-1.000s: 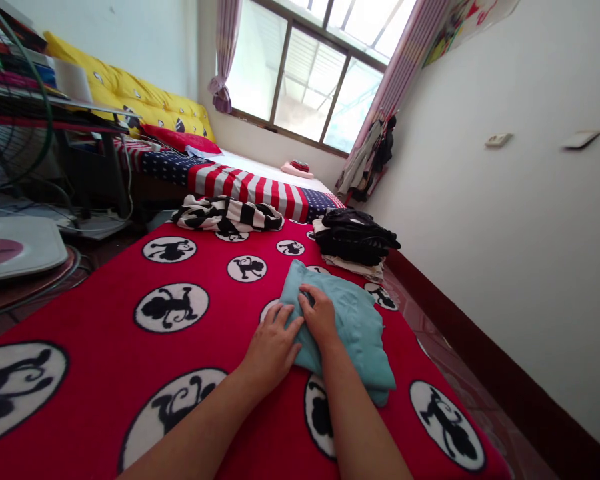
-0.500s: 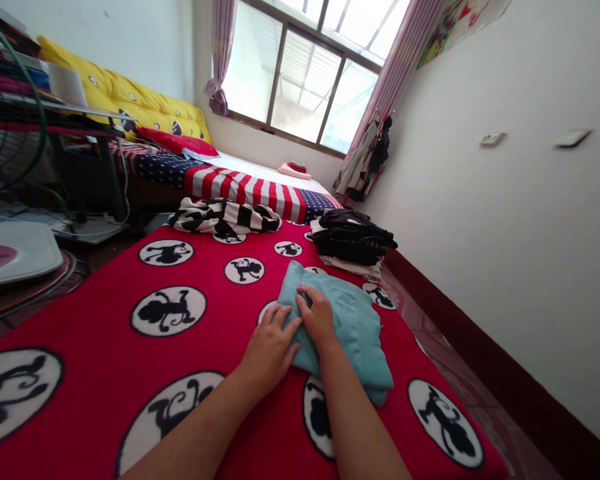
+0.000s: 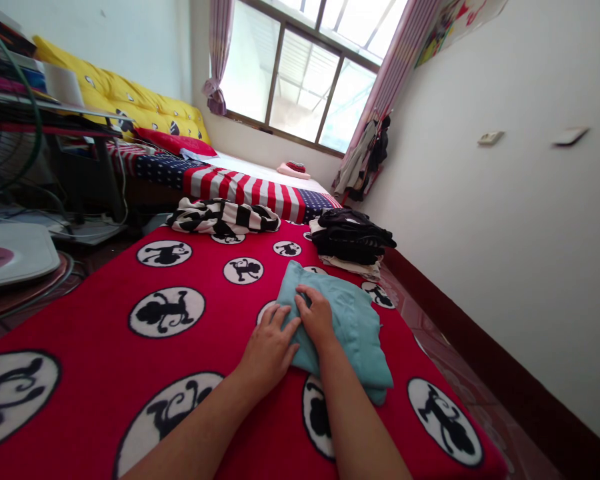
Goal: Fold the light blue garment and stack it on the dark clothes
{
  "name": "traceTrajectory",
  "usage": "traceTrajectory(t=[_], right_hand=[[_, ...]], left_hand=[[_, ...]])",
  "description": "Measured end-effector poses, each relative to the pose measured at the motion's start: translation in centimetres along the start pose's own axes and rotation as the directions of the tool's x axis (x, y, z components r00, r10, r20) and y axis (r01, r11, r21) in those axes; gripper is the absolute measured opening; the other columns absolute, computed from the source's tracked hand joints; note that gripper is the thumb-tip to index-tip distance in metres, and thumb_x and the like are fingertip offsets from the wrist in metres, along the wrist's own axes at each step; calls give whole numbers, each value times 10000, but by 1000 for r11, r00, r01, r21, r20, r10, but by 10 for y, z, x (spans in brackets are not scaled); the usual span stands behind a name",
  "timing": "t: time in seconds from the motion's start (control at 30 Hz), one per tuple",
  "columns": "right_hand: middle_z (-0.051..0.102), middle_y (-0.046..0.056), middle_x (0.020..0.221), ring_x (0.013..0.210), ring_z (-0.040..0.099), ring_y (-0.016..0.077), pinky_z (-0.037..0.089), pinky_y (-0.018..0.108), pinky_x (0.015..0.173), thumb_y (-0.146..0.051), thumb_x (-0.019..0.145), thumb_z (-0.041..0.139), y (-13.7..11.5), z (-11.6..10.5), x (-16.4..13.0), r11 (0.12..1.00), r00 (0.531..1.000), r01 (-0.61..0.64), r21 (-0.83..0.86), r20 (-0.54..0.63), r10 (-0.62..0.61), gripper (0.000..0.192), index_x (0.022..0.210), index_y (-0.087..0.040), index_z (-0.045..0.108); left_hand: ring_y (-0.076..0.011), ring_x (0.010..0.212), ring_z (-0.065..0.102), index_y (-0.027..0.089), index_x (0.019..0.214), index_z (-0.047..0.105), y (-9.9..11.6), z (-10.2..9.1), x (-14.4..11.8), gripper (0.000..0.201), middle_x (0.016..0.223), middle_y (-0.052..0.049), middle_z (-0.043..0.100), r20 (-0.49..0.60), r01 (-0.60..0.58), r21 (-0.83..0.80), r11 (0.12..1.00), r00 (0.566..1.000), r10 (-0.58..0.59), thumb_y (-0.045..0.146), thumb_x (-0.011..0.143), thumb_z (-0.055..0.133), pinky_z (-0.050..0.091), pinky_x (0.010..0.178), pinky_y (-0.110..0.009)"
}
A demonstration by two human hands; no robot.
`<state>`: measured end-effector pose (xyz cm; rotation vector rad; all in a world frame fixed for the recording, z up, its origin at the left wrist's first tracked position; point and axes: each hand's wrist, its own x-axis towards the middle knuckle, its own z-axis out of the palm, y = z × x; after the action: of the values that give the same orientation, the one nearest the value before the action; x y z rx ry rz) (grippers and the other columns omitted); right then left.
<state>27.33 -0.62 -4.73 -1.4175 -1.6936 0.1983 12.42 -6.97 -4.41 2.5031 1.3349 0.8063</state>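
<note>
A soft, creased teal cloth, folded into a rough rectangle, lies on a plush red blanket patterned with white ovals, near stacked dark clothes. The left hand spreads open fingers at its left edge; the right hand rests on top, fingers loosely bent, thumb parted.

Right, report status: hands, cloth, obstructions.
Left hand at edge of teal cloth, right hand on top. Folded, lying on red blanket. Dark clothes stack beyond, not covering it.
</note>
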Motion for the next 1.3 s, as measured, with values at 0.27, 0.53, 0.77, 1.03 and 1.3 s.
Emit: traceTrajectory(t=[0.27,0.53,0.77,1.03,1.3], right_hand=[[699,93,1109,1072,622,234,453,383,981,-213,835,565,0,0,0,1000,1000,7,-5,3,-7,225,1018,-179,692],[703,83,1100,1064,627,227,455,380,981,-218,835,563,-1,0,0,1000,1000,3,0,-5,-3,217,1007,-193,693],[703,82,1099,1063,625,222,451,373,985,-213,835,559,-2,-1,0,1000,1000,2,-2,-4,-2,218,1005,-187,693],[704,73,1091,1058,627,220,453,375,983,-221,839,561,0,0,0,1000,1000,10,2,-5,-10,209,1002,-205,691],[704,73,1091,1065,625,221,450,372,986,-219,837,560,0,0,0,1000,1000,5,5,1,-5,213,1004,-208,691]], left_hand=[[-315,1324,334,176,1269,568,0,1,-1,438,1369,-136,462,-26,-8,-30,1000,1000,7,177,830,569,342,1111,-505],[-310,1315,345,187,1257,569,-2,3,0,430,1361,-130,471,-49,-20,-32,999,999,18,176,827,568,360,1097,-511],[-310,1315,346,189,1261,566,-1,1,-1,428,1365,-128,468,-36,-15,-29,999,999,14,177,833,557,354,1100,-513],[-314,1326,331,192,1278,555,-1,1,-1,441,1381,-116,452,-23,-11,-2,1000,1000,11,179,837,549,355,1105,-500],[-311,1328,333,184,1274,554,0,1,-2,439,1374,-133,463,-40,-21,-25,999,999,20,171,835,557,349,1106,-502]])
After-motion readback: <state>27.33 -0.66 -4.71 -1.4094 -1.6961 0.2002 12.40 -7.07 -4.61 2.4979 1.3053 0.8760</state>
